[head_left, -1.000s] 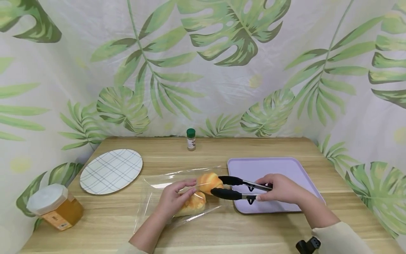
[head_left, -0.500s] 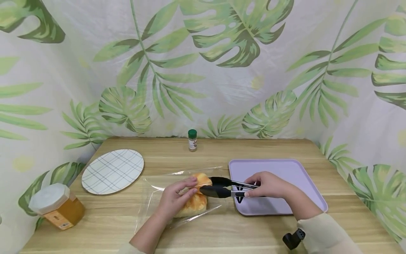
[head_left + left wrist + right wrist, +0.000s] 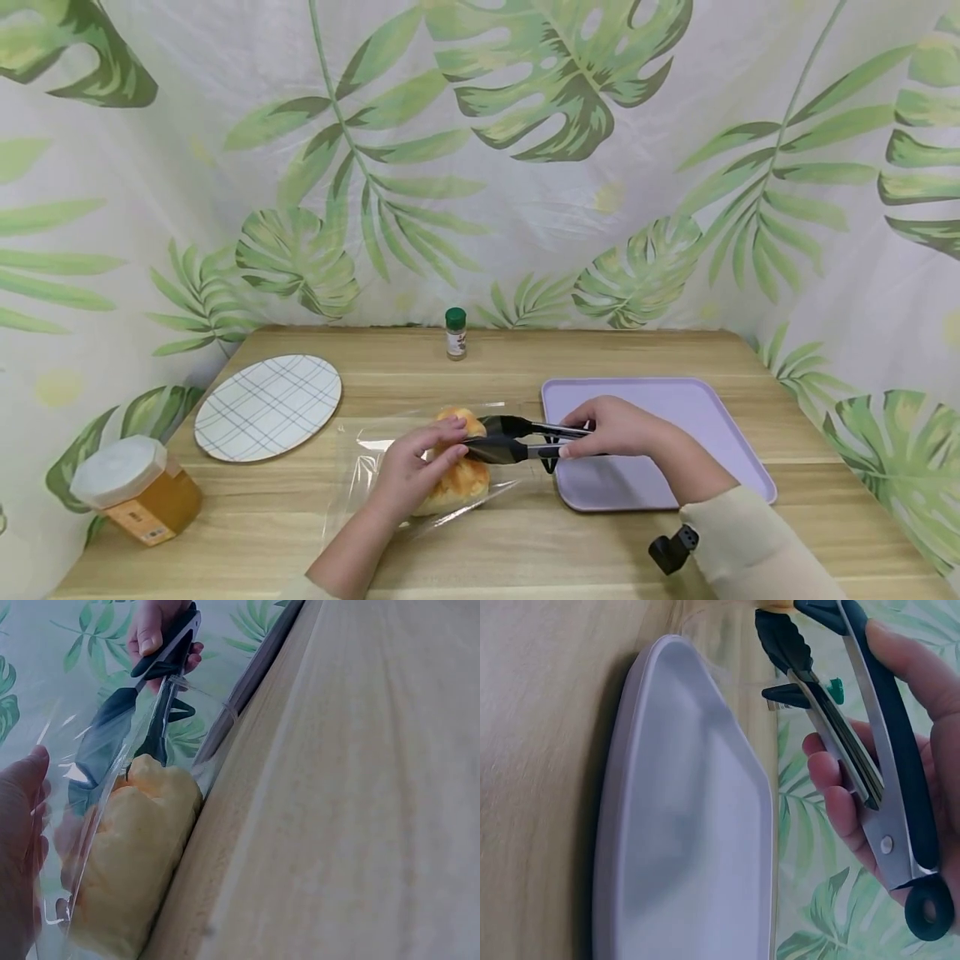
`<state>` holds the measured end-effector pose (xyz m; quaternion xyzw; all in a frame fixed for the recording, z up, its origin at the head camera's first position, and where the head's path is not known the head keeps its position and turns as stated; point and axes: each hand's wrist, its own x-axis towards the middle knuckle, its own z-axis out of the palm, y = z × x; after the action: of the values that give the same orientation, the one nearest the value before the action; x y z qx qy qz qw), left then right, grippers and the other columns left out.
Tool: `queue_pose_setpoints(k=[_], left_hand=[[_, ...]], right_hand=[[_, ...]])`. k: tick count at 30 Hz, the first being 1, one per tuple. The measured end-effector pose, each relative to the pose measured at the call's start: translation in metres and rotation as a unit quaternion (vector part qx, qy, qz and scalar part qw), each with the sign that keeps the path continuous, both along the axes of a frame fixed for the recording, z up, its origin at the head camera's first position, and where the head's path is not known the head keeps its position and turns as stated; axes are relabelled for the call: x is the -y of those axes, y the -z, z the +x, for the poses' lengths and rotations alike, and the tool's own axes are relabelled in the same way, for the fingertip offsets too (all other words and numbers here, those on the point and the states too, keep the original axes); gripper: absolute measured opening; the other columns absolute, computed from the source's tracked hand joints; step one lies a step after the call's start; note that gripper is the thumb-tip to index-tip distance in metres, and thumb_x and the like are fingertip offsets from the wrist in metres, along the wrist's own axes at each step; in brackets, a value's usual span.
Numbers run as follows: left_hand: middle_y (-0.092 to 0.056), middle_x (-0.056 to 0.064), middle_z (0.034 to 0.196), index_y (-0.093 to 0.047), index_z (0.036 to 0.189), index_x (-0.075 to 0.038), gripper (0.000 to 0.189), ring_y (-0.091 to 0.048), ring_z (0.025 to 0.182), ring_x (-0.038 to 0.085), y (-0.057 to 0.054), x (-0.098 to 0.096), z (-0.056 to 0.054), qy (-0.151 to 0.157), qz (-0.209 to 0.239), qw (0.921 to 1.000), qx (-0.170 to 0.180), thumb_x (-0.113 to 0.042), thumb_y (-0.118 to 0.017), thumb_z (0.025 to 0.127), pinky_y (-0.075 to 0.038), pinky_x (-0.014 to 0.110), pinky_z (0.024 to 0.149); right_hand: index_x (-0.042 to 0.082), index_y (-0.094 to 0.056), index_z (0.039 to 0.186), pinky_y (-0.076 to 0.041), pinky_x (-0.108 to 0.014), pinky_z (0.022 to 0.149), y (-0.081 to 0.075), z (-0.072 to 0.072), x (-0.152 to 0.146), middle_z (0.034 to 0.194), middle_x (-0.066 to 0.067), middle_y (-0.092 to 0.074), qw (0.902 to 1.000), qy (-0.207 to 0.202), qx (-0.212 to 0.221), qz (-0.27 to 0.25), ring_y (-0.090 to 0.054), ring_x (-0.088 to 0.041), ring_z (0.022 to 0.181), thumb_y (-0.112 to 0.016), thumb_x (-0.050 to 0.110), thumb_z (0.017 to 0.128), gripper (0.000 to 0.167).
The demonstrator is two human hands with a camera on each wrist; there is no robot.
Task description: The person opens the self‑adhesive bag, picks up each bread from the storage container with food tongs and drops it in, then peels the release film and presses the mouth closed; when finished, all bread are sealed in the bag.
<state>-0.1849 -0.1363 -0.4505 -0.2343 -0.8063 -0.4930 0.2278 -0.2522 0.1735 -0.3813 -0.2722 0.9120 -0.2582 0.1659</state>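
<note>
At the near middle of the wood-grain table (image 3: 600,550), a clear, glossy plastic bag (image 3: 360,492) lies flat with its mouth seemingly toward three o'clock, likely so that the black-tipped metal tongs (image 3: 498,450) can enter level; the right hand (image 3: 618,429) is clamped round the tongs' handles above the lilac rectangular tray (image 3: 630,492), perhaps to keep fingers off the food. The left hand (image 3: 416,467) rests over the bag, thumb and fingers bent toward each other, presumably to steady the film, though I cannot tell whether they pinch it. The orange-gold bread roll (image 3: 452,413) sits at the tongs' tips, at nine o'clock from the right hand and one o'clock from the left, just beyond its fingertips; the paler, golden-topped loaf (image 3: 461,483) lies inside the bag at four o'clock from the left hand, close beside it.
</note>
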Motion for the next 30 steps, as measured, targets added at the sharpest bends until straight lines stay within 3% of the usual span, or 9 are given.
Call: queue_pose_setpoints(k=[4,10,13,19,25,30], left_hand=[[-0.072,0.010,0.115,-0.075,0.100,-0.003,0.020,-0.068,0.111,0.023,0.000,-0.001,0.000,0.002,-0.002,1.0000,-0.008,-0.004,-0.077,0.080,-0.048,0.015,0.101],[-0.074,0.009,0.113,-0.075,0.098,-0.004,0.018,-0.069,0.109,0.023,0.001,-0.001,-0.001,-0.005,-0.012,0.9998,-0.013,-0.004,-0.077,0.080,-0.050,0.016,0.099],[-0.074,0.008,0.113,-0.075,0.099,-0.004,0.018,-0.069,0.110,0.024,0.001,0.000,0.000,-0.012,-0.017,0.9998,-0.002,-0.005,-0.077,0.081,-0.052,0.021,0.098],[-0.074,0.004,0.114,-0.076,0.100,-0.009,0.017,-0.068,0.111,0.023,0.004,0.001,-0.001,-0.041,-0.025,0.9978,0.045,-0.010,-0.076,0.083,-0.054,0.034,0.100],[-0.074,0.002,0.113,-0.076,0.101,-0.009,0.017,-0.068,0.111,0.022,0.004,0.001,-0.003,-0.049,-0.023,0.9965,0.063,-0.011,-0.076,0.084,-0.054,0.037,0.100],[-0.074,0.002,0.114,-0.076,0.100,-0.011,0.016,-0.068,0.112,0.022,0.005,0.002,-0.003,-0.049,-0.016,0.9959,0.075,-0.013,-0.075,0.085,-0.054,0.033,0.100]], right_hand=[[0.011,-0.072,0.117,-0.050,-0.026,0.066,0.001,-0.002,0.006,0.101,0.001,-0.071,0.9999,-0.002,0.010,-0.005,-0.057,-0.011,0.077,-0.077,0.040,0.080,0.047],[0.007,-0.070,0.118,-0.055,-0.034,0.083,0.004,-0.002,0.012,0.115,-0.005,-0.071,0.9999,-0.007,-0.008,0.000,-0.063,-0.017,0.103,-0.077,0.041,0.079,0.052],[0.007,-0.070,0.117,-0.054,-0.036,0.086,0.005,-0.001,0.014,0.115,-0.005,-0.071,0.9999,-0.008,-0.011,0.001,-0.063,-0.018,0.105,-0.077,0.041,0.079,0.051],[0.006,-0.070,0.118,-0.054,-0.036,0.085,0.005,0.000,0.013,0.114,-0.005,-0.072,0.9999,-0.003,-0.015,0.004,-0.063,-0.017,0.103,-0.078,0.042,0.078,0.054],[0.009,-0.071,0.115,-0.048,-0.026,0.068,0.001,0.002,0.005,0.098,0.000,-0.072,0.9999,0.002,-0.010,-0.006,-0.055,-0.010,0.078,-0.079,0.041,0.077,0.050],[0.010,-0.071,0.115,-0.048,-0.025,0.067,-0.003,0.009,-0.013,0.099,-0.001,-0.072,0.9995,0.023,-0.016,-0.016,-0.054,-0.010,0.078,-0.079,0.041,0.078,0.049]])
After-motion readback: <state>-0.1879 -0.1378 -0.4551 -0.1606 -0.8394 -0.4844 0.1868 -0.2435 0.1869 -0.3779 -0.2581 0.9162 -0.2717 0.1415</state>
